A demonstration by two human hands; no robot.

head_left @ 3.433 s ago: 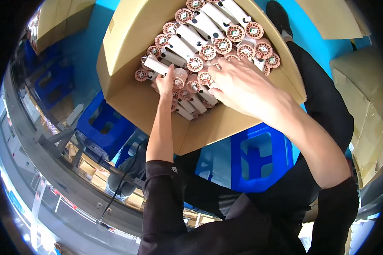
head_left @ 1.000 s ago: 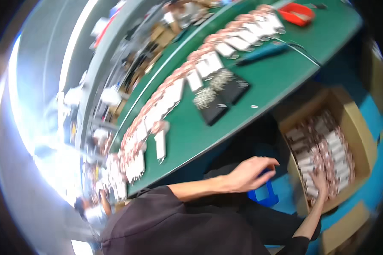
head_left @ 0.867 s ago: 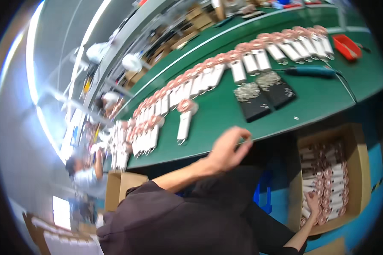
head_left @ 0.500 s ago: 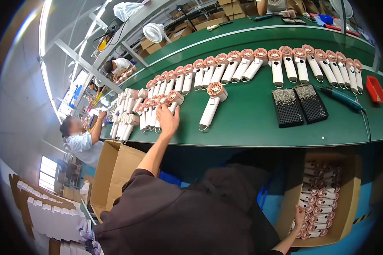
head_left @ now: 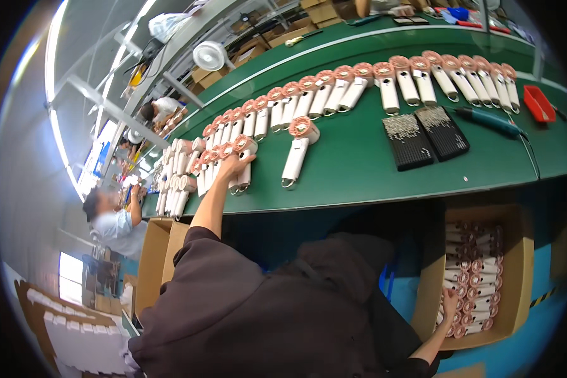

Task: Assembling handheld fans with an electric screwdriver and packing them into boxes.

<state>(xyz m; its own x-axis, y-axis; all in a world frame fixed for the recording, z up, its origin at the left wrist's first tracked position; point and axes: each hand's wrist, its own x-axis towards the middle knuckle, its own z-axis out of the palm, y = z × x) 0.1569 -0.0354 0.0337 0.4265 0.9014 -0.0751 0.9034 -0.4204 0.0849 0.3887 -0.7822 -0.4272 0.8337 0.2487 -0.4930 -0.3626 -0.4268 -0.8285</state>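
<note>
The person's left hand (head_left: 231,169) is on the short row of white-handled fans with round pink heads (head_left: 243,145), at the left of the long green table (head_left: 346,179). Its thumb reaches to the right, over a white handle. The other fingers are mostly hidden, so I cannot tell if they are clamped on a fan.

The right hand (head_left: 449,306) is down at the near right, inside a deep brown cardboard box (head_left: 518,283). It touches the left side of the packed pink-and-white fans (head_left: 483,291). It is too small to tell if its fingers are together on one.

One lone pink-and-white fan (head_left: 295,157) lies to the right of the left hand, apart from the rest. Behind it, a long row of the same fans (head_left: 322,99) goes far to the right. Near that row's right part are two black square trays (head_left: 414,152) with small shiny bits, a teal stick-shaped tool (head_left: 494,122) and a red plastic bin (head_left: 538,104).
</note>
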